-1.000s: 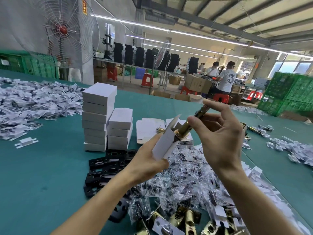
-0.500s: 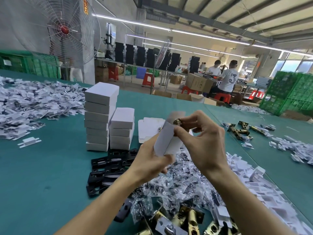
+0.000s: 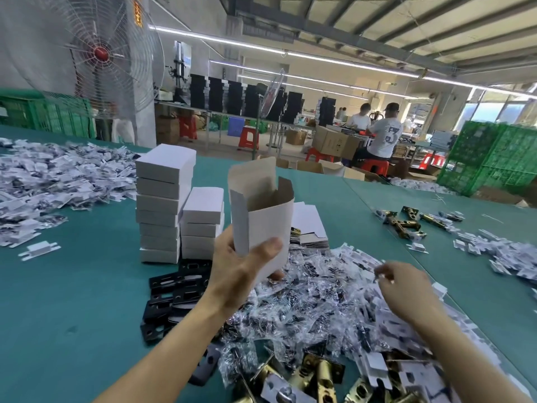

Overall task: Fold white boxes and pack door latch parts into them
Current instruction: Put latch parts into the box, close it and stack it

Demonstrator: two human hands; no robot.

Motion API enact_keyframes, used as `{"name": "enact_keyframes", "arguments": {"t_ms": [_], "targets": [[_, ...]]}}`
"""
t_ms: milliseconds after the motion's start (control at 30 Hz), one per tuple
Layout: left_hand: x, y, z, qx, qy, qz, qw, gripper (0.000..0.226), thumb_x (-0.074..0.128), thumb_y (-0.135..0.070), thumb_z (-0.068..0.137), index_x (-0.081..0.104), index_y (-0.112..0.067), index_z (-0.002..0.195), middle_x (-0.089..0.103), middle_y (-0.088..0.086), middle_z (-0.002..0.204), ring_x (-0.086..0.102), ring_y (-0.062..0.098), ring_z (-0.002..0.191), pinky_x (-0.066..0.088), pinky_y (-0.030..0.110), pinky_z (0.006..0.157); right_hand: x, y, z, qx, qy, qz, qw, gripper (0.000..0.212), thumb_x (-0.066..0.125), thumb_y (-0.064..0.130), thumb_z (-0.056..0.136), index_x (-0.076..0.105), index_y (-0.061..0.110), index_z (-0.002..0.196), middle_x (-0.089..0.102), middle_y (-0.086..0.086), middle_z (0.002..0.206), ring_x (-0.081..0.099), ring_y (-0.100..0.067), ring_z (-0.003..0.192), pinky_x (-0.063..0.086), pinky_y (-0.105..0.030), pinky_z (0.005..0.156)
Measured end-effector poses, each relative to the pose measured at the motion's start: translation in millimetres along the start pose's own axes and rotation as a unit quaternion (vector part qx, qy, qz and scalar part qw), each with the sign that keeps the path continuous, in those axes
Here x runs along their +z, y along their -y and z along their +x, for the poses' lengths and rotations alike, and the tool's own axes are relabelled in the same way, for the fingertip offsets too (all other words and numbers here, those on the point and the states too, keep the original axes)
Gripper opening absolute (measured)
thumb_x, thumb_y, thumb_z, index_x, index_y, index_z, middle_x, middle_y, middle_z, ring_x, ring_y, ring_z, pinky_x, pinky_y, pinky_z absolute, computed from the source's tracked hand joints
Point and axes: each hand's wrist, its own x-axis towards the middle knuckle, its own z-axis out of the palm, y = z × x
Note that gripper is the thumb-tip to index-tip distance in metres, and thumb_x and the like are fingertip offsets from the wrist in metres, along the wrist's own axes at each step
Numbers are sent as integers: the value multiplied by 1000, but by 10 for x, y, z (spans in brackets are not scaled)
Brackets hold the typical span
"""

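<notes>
Bare teal bench (image 3: 58,301) lies open at left. Two stacks of matte closed white boxes (image 3: 165,199) stand beside the left hand (image 3: 241,269), whose fingers clamp an upright open white box (image 3: 261,219), flaps raised, its inside hidden. Right hand (image 3: 406,289) hovers over crinkled plastic bags (image 3: 313,309), fingers curled and blurred; whether they pinch anything I cannot tell. Brass latches (image 3: 322,376) are cut off below

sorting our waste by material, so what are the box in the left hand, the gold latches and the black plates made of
Box: thin paperboard, matte white outside, dull brown-grey inside, folded in crisp creases.
Gold latches: metal, probably brass-plated, going by the shiny yellow glints.
Black plates: flat, matte black with punched slots; painted metal or plastic, the look leaves it open.
</notes>
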Motion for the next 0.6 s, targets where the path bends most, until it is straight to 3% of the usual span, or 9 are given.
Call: {"name": "enact_keyframes", "arguments": {"t_ms": [67,200,267,367,467,600], "targets": [[23,-15,-3,-4,-3,-2,1000,33,80,-37,68,73,-30,99,74,5,95,73,31,73,59,39,54,70,-117,-28,6,32,-81,996,31,54,22,93,66,21,122,68,-4,123,63,-25,109,53,-37,91],[21,-19,5,-11,-2,11,1000,33,82,-35,65,74,-29,96,73,8,93,72,33,74,58,32,55,136,-118,-73,-8,41,-95,995,21,55,26,93,73,19,100,73,0,102,67,-16,84,57,-32,77],[23,4,2,-10,4,31,999,34,83,-31,67,73,-21,97,72,9,91,70,34,76,61,41,58,138,-100,-65,-12,47,-106,993,23,57,28,90,74,13,92,75,-2,95,70,-16,81,60,-35,75],[50,49,-6,-28,1,47,999,30,81,-17,70,70,-13,98,71,8,89,68,36,78,60,55,64,128,-69,-79,-7,64,-119,991,31,62,35,86,72,8,97,74,-4,96,70,-18,83,60,-38,75],[49,76,-1,-37,-5,53,998,32,79,-16,71,70,-11,100,70,8,90,66,38,82,61,54,63,115,-48,-110,-1,58,-131,990,29,64,30,84,69,9,103,71,-5,99,69,-19,85,60,-38,76],[24,92,2,-41,-3,55,998,34,79,-17,71,70,-9,102,69,14,92,66,39,85,60,53,64,108,-40,-133,4,25,-145,989,11,61,17,83,72,16,86,70,0,82,66,-18,73,60,-37,66]]}}
